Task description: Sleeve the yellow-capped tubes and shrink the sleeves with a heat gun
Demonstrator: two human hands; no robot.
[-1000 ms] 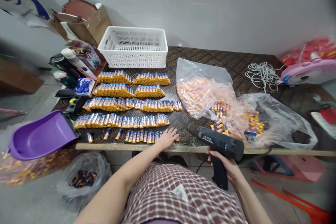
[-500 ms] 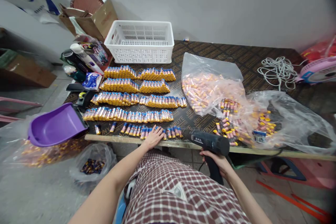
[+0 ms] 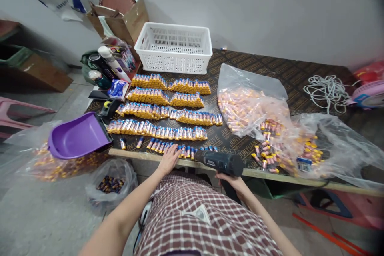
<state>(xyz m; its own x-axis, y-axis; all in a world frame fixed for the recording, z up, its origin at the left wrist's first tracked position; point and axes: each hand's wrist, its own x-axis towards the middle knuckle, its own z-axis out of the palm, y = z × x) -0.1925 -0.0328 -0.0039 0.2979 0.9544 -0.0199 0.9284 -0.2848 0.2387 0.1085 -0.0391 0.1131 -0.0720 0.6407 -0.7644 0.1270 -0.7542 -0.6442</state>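
My left hand [image 3: 169, 159] lies with fingers stretched over the front row of small printed cylinders [image 3: 156, 145], which have blue and yellow ends. Its fingertips appear to touch some of them, hiding part of the row. A black heat gun [image 3: 223, 163] is in my right hand [image 3: 234, 183], fingers wrapped round its handle. The nozzle points left, low over the right end of that front row. Behind it, stacked rows of the same cylinders [image 3: 156, 129] run across the dark table [image 3: 237, 144]. Two single cylinders [image 3: 140, 142] stand apart at the left.
A white plastic basket [image 3: 175, 62] stands at the back. To the right lie clear bags [image 3: 252, 104] of pink-and-yellow cylinders and a coiled white cord [image 3: 327, 92]. A purple dustpan [image 3: 78, 138] sits at the left, above a bag of dark cylinders [image 3: 110, 184] on the floor.
The view has turned slightly left. My right hand has brought the heat gun leftward, its nozzle now over the row's right end. My left hand has slid left along the row.
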